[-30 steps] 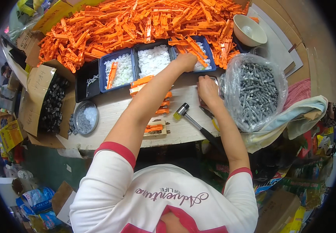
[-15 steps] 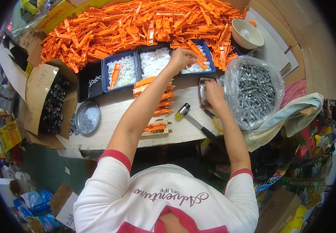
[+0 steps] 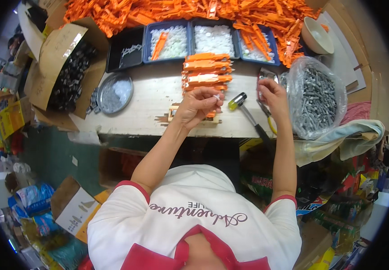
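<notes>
The left hand (image 3: 197, 107) is pinching a small white piece (image 3: 217, 97); the right hand (image 3: 273, 95) is holding its fingers curled, any contents unclear.

The place looked like a small hand-assembly workshop. Loose orange plastic parts (image 3: 158, 15) were heaped in bulk along the far side of the table (image 3: 151, 101), and trays (image 3: 276, 49) of small white pieces (image 3: 214, 38) stood in a row on it. A clear bag (image 3: 303, 128) of grey pieces (image 3: 318, 92) sat at the table's right end, a cardboard box (image 3: 52, 72) of black parts (image 3: 73, 74) at its left. A hammer (image 3: 248, 116) lay near the table's front edge; packages (image 3: 34, 198) crowded the area below and left of the table.
</notes>
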